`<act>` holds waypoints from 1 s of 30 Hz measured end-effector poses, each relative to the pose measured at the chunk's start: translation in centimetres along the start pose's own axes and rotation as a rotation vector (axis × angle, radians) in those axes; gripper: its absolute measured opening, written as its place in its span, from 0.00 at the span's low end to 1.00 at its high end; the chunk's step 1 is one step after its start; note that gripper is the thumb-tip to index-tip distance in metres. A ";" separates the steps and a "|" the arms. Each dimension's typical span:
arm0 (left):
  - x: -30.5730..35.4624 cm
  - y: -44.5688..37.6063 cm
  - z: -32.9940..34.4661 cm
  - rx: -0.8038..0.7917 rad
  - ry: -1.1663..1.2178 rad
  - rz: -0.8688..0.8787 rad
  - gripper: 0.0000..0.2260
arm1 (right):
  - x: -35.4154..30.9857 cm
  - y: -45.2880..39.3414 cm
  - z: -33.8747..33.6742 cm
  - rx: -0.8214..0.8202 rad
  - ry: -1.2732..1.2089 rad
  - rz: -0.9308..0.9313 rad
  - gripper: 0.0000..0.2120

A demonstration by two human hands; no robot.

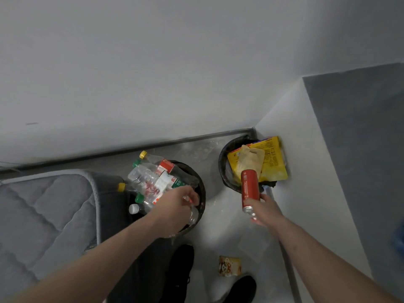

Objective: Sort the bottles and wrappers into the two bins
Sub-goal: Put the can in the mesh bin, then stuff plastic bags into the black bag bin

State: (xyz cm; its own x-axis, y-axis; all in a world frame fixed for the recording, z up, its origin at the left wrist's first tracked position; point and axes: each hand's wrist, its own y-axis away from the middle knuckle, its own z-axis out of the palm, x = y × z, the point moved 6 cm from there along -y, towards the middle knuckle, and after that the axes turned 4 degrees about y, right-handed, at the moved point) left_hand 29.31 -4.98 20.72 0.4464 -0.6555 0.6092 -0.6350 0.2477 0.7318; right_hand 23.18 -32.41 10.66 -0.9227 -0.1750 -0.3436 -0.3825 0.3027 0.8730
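Two round black bins stand on the pale floor. The left bin [202, 189] is heaped with clear plastic bottles [150, 180] with yellow, green and white caps. My left hand [177, 206] reaches over its near side, fingers closed on a clear bottle [193, 215]. The right bin [223, 169], in the corner, holds a yellow wrapper [273, 162] and a tan pouch [251, 158]. My right hand [262, 211] grips a red can [249, 189] by its lower end, its other end over the right bin's near rim.
A small printed wrapper [229, 265] lies on the floor between my black shoes [181, 265]. A grey quilted cushion [43, 215] fills the left. White walls close the corner behind the bins, with a metal strip [131, 148] along the floor edge.
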 end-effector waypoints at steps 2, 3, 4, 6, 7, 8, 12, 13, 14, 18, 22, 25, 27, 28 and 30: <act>-0.4 0.1 -0.7 0.038 -0.045 0.018 0.17 | -1.1 -1.8 -1.1 0.093 0.078 -0.040 0.29; -0.7 0.2 -0.9 0.045 -0.065 0.026 0.18 | -1.8 -2.4 -1.5 0.125 0.143 -0.072 0.31; -0.9 0.3 -1.0 0.046 -0.090 0.038 0.18 | -2.0 -3.2 -1.8 0.153 0.207 -0.091 0.37; -0.7 0.5 -1.0 0.050 -0.149 0.079 0.17 | -1.9 -3.7 -2.1 0.200 0.306 -0.100 0.42; -0.2 0.6 -0.8 0.049 -0.190 0.104 0.16 | -1.7 -3.5 -2.0 0.209 0.320 -0.115 0.40; 0.4 0.7 -0.5 0.043 -0.233 0.135 0.16 | -1.3 -3.1 -1.8 0.214 0.322 -0.129 0.38; 3.8 1.3 0.8 0.025 -0.440 0.232 0.17 | -0.8 0.0 -1.7 0.159 0.466 -0.168 0.41; 4.7 1.4 1.0 0.019 -0.474 0.241 0.18 | -0.7 0.8 -2.1 0.155 0.505 -0.190 0.41; 5.7 1.6 1.2 0.007 -0.501 0.249 0.19 | -0.7 1.9 -2.6 0.153 0.523 -0.212 0.40; 10.1 3.9 1.5 -0.026 -0.584 0.277 0.22 | -1.1 9.0 -5.8 0.153 0.474 -0.275 0.39; 15.2 10.2 2.2 -0.027 -0.627 0.335 0.22 | 0.3 19.5 -9.9 0.149 0.423 -0.256 0.37; 18.0 16.2 3.4 -0.060 -0.661 0.359 0.22 | 2.5 26.9 -12.3 0.155 0.328 -0.273 0.37; 19.5 20.2 4.3 -0.067 -0.692 0.367 0.22 | 3.9 31.2 -14.2 0.157 0.273 -0.289 0.35; 20.2 22.1 4.7 -0.065 -0.700 0.361 0.21 | 4.8 33.2 -15.3 0.164 0.257 -0.297 0.35; 21.6 25.5 5.6 -0.060 -0.695 0.361 0.21 | 6.7 36.6 -17.7 0.189 0.221 -0.314 0.33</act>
State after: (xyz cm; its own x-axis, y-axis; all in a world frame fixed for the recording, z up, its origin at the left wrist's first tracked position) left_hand 19.22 -16.85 50.85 -0.2906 -0.8185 0.4957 -0.6214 0.5553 0.5527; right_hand 3.88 -39.05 46.38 -0.7355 -0.4761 -0.4820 -0.6640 0.3654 0.6523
